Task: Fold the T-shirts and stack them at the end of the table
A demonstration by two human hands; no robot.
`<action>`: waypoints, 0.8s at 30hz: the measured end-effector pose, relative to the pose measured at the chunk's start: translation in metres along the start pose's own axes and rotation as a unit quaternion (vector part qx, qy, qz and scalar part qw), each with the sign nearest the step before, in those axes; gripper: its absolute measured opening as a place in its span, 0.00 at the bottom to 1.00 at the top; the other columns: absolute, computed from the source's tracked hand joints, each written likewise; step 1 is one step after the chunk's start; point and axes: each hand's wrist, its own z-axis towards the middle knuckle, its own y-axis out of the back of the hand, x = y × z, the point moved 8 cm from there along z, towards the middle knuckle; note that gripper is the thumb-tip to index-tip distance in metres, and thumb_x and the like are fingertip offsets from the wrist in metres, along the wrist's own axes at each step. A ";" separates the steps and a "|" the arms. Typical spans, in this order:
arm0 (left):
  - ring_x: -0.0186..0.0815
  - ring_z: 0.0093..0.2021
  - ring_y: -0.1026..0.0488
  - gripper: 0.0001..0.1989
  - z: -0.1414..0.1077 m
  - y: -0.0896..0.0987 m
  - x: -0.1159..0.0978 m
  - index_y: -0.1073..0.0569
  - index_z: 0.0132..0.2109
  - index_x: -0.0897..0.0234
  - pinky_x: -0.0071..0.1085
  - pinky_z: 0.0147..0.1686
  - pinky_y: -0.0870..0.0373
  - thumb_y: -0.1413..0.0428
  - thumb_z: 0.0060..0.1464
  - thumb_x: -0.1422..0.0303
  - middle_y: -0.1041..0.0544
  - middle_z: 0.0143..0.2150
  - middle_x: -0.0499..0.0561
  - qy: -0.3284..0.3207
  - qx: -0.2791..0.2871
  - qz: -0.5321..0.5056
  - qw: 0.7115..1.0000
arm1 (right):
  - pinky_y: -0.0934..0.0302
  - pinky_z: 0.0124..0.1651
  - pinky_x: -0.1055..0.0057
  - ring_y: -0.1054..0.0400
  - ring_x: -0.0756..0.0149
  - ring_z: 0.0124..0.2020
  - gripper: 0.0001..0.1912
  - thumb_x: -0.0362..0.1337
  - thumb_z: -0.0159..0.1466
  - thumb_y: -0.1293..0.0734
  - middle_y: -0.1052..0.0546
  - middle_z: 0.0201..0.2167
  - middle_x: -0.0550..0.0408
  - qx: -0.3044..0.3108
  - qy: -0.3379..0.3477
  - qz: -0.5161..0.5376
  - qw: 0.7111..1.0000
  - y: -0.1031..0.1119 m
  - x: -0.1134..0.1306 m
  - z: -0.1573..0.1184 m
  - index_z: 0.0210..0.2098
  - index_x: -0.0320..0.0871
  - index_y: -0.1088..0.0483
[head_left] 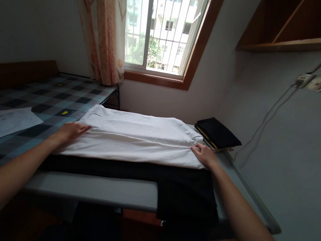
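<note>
A white garment, probably a shirt, lies spread in a wide band with a crosswise fold ridge along its middle. My left hand grips its left edge, thumb on top and the other fingers partly hidden. At the opposite end, my right hand pinches the fabric by the right edge. Beneath the white garment is a black cloth, which shows along the near side and drapes over the table's front edge at the right. Both pieces rest on a light table.
On the left, papers lie on a bed with a checked cover. A black folder or case sits on the table's far right. Cables hang from a wall socket beneath a wooden shelf. A window and curtain stand behind.
</note>
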 end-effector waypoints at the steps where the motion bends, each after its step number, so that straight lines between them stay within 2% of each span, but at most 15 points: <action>1: 0.48 0.41 0.24 0.31 0.001 0.001 -0.008 0.21 0.40 0.60 0.32 0.35 0.37 0.62 0.60 0.46 0.19 0.40 0.58 -0.012 0.003 -0.010 1.000 | 0.43 0.43 0.67 0.31 0.56 0.44 0.17 0.49 0.64 0.37 0.23 0.42 0.46 -0.014 -0.006 -0.022 1.000 0.003 0.004 -0.003 0.40 0.43 0.25; 4: 0.45 0.36 0.25 0.33 0.005 0.001 -0.032 0.22 0.37 0.62 0.31 0.32 0.41 0.65 0.60 0.47 0.20 0.36 0.58 -0.039 0.013 -0.045 0.998 | 0.46 0.49 0.59 0.36 0.49 0.49 0.21 0.52 0.65 0.39 0.27 0.47 0.42 -0.108 -0.013 -0.097 0.989 0.018 0.024 -0.013 0.42 0.42 0.25; 6: 0.43 0.32 0.27 0.33 0.007 -0.001 -0.047 0.23 0.34 0.64 0.31 0.29 0.43 0.65 0.60 0.47 0.21 0.33 0.58 -0.052 0.018 -0.068 0.996 | 0.48 0.50 0.58 0.37 0.50 0.50 0.20 0.49 0.67 0.41 0.27 0.47 0.42 -0.138 0.036 -0.106 0.984 0.018 0.052 -0.018 0.44 0.42 0.25; 10: 0.41 0.30 0.28 0.32 0.007 -0.005 -0.059 0.24 0.32 0.63 0.31 0.28 0.46 0.64 0.59 0.46 0.22 0.30 0.57 -0.055 -0.002 -0.083 0.995 | 0.49 0.51 0.60 0.36 0.56 0.47 0.17 0.47 0.67 0.40 0.27 0.44 0.47 -0.062 0.161 -0.050 0.984 -0.013 0.119 -0.018 0.43 0.44 0.25; 13: 0.40 0.30 0.28 0.30 0.004 -0.009 -0.057 0.25 0.32 0.62 0.30 0.28 0.45 0.63 0.59 0.47 0.22 0.30 0.55 -0.053 -0.026 -0.090 0.994 | 0.48 0.50 0.62 0.35 0.57 0.46 0.17 0.48 0.67 0.39 0.26 0.44 0.47 -0.015 0.191 -0.019 0.981 -0.034 0.160 -0.012 0.43 0.45 0.26; 16: 0.41 0.31 0.28 0.28 0.000 -0.008 -0.056 0.27 0.30 0.62 0.30 0.28 0.45 0.62 0.60 0.49 0.22 0.30 0.56 -0.071 -0.069 -0.074 0.992 | 0.48 0.50 0.62 0.34 0.56 0.46 0.18 0.50 0.66 0.39 0.26 0.45 0.47 0.001 0.206 -0.012 0.978 -0.046 0.193 -0.006 0.42 0.44 0.26; 20: 0.43 0.32 0.27 0.26 -0.003 -0.006 -0.056 0.27 0.29 0.62 0.31 0.28 0.46 0.61 0.61 0.50 0.22 0.29 0.57 -0.079 -0.106 -0.051 0.990 | 0.47 0.49 0.64 0.33 0.58 0.45 0.19 0.51 0.67 0.41 0.24 0.42 0.49 0.014 0.190 0.009 0.982 -0.055 0.213 -0.001 0.39 0.44 0.27; 24: 0.44 0.33 0.26 0.27 -0.002 -0.005 -0.053 0.27 0.30 0.62 0.31 0.27 0.45 0.61 0.61 0.50 0.22 0.30 0.57 -0.065 -0.111 -0.044 0.991 | 0.48 0.50 0.65 0.33 0.60 0.46 0.18 0.49 0.68 0.42 0.24 0.42 0.49 -0.008 0.174 0.013 0.985 -0.058 0.212 -0.003 0.41 0.45 0.27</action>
